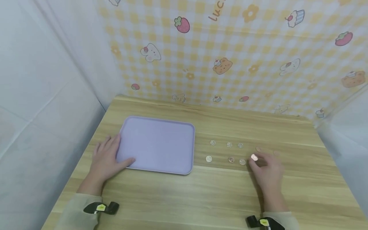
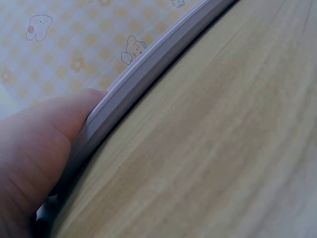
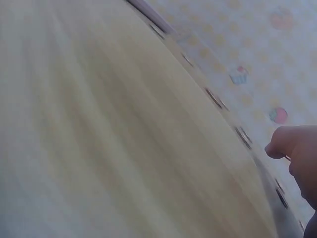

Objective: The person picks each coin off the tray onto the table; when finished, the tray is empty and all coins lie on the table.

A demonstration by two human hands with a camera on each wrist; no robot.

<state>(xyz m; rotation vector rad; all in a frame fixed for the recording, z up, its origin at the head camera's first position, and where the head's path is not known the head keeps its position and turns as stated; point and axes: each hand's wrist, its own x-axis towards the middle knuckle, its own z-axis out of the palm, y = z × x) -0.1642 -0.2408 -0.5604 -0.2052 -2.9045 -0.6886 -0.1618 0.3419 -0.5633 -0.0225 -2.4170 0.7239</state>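
Observation:
A pale purple tray (image 1: 156,143) lies flat on the wooden table. My left hand (image 1: 107,159) rests at its left side, fingers fairly straight along the edge and thumb over the near-left corner. In the left wrist view the thumb (image 2: 74,114) touches the tray's rim (image 2: 143,69). To the right of the tray, my right hand (image 1: 268,169) pinches a shiny coin (image 1: 254,157) between thumb and fingertips, tilted above the tabletop. Several coins lie in two loose rows between tray and hand, among them a copper-coloured coin (image 1: 231,159) and a silvery coin (image 1: 209,158).
Beyond the right fingertips lie a coin (image 1: 258,149) and another faint coin (image 1: 276,153). A yellow checked cloth (image 1: 195,57) with cartoon prints hangs behind the table (image 1: 178,201). Pale walls stand on both sides.

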